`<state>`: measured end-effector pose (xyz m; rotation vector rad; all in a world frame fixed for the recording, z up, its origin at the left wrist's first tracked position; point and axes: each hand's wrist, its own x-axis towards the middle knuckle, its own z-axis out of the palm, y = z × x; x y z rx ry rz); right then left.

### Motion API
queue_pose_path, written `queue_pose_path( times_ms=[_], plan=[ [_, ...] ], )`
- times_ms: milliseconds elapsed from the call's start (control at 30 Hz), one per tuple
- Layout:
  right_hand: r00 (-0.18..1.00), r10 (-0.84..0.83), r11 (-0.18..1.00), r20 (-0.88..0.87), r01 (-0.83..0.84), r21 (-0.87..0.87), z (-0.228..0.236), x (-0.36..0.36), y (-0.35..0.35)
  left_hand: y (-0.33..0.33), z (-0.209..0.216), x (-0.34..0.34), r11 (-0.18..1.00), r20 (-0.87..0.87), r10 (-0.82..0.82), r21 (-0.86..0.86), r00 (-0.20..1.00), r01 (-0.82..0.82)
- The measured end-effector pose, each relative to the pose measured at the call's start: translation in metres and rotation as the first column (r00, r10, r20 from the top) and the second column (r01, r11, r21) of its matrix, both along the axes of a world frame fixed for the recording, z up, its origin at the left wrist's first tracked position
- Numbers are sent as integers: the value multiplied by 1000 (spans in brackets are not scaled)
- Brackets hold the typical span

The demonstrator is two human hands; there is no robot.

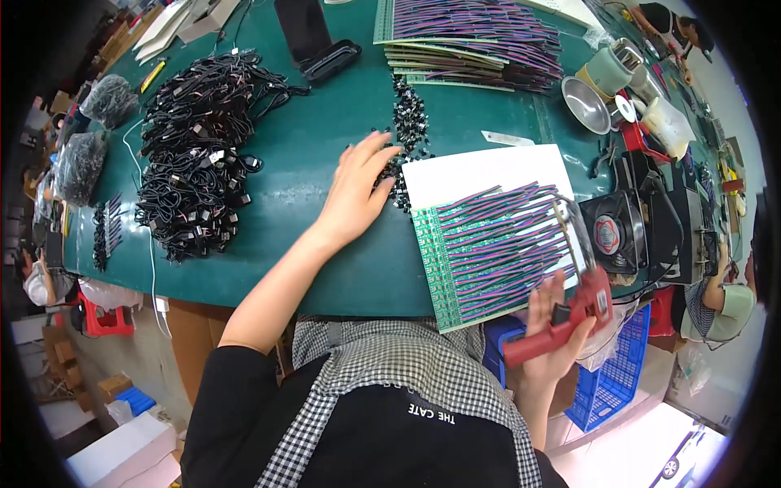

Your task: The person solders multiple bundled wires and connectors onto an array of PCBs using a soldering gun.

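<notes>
My left hand (358,187) lies over a strip of small black parts (411,118), likely connectors, its fingers apart and fingertips at the near end of the pile. A red soldering gun (561,321) is gripped in my right hand (553,350), slightly blurred. Its tip points away from me, over the right edge of a white board (480,171). On that board rests a green circuit board panel (435,272) with rows of purple, red and black wires (504,252) running to the right. Whether the left fingertips pinch a part is hard to see.
Coiled black cables (195,163) are heaped at the left. Stacked wired panels (472,45) lie at the back, near a black phone stand (313,45). To the right are a metal bowl (586,106), a small fan (614,232) and a blue crate (610,382). Other people work nearby.
</notes>
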<state>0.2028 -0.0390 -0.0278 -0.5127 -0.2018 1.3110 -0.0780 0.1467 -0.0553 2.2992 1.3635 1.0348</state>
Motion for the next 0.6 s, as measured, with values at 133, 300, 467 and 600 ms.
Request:
queue_pose_path(
  times_ms=[133, 300, 467, 600],
  plan=[
    [991, 130, 991, -12, -129, 38, -1, -26, 32, -47, 2, 4, 989, -165, 92, -98, 982, -109],
    [975, 157, 987, 158, -161, 9, 4, -29, 30, -52, 1, 21, 980, -45, 90, -172, 995, -97],
    [983, 119, 993, 137, -118, -12, 1, -31, 24, -45, -9, 19, 990, -78, 18, -140, 997, -28],
    [980, 127, 992, 153, -126, -11, 1, -31, 24, -43, -8, 15, 996, -357, -73, -73, 931, 50]
  ],
)
